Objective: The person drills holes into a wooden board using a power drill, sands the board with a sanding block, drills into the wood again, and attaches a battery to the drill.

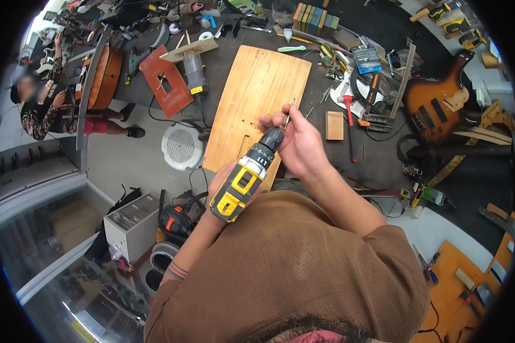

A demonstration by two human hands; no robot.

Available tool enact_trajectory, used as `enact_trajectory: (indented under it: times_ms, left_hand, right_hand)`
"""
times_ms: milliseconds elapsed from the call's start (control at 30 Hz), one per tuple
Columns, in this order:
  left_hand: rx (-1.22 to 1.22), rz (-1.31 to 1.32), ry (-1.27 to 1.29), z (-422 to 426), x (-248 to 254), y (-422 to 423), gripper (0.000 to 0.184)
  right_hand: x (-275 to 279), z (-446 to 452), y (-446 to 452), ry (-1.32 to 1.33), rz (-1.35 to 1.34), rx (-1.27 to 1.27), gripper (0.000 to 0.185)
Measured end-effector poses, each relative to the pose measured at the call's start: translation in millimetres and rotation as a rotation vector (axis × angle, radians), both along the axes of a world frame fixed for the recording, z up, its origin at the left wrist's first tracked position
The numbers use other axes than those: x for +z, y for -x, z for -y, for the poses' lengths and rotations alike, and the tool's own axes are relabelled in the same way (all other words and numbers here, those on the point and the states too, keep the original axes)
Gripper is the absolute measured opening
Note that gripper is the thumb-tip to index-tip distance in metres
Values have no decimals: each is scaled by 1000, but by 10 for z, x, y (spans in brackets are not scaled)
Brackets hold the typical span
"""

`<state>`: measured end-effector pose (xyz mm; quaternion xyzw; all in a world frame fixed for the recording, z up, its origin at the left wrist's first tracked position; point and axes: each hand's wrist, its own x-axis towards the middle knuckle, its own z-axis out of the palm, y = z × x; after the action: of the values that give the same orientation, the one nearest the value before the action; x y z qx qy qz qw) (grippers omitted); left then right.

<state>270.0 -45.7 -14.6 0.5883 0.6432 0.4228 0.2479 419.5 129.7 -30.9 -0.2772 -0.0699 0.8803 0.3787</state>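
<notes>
A yellow and black cordless drill (238, 188) points up and to the right, over the lower part of a light wooden board (263, 74). My left hand (221, 176) is mostly hidden beneath the drill and is wrapped round it. At the black chuck (273, 138), my right hand (299, 140) has its thumb and fingertips closed on a thin metal bit (286, 121). The board lies on the dark bench and has several small holes and a routed slot near the drill.
A small wood block (334, 126) lies right of the board, near a red-handled tool (349, 123). A sunburst guitar body (440, 108) is farther right. Left are a red plate (165, 86) and a round grille (183, 147). A person (37, 106) is at the far left.
</notes>
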Motion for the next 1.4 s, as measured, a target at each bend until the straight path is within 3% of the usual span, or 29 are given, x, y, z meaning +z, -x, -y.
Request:
enact_trajectory:
  times_ms: [200,333,433,467,533,600,700,900,1100,1400]
  left_hand:
    - [-30,4,-85,81,-74,-70,84]
    - [26,76,-89,207,-159,-57,83]
    - [-5,-38,-116,279,-90,27,85]
    - [5,79,-157,305,-128,24,88]
    - [16,192,-55,415,-81,82,75]
    - [-4,903,51,565,-389,284,61]
    - [-114,180,-224,800,98,509,61]
    - [-11,-28,-506,1432,316,890,61]
    - [-1,-231,-419,2131,218,1221,64]
    - [-11,-284,-412,2660,288,1449,68]
  right_hand:
    - [243,109,12,-148,-95,-49,30]
    - [462,315,99,-201,-15,-87,30]
    - [548,463,134,-215,22,-106,32]
    - [588,563,153,-239,47,-103,32]
    - [645,759,238,-192,-3,-84,34]
    - [744,910,321,-152,-26,-51,36]
    - [893,1210,498,-191,-3,-76,34]
    - [1238,1979,1038,-221,89,-14,27]
    - [1219,2563,1362,-295,124,64,30]
    - [1264,3111,1595,-322,116,53,30]
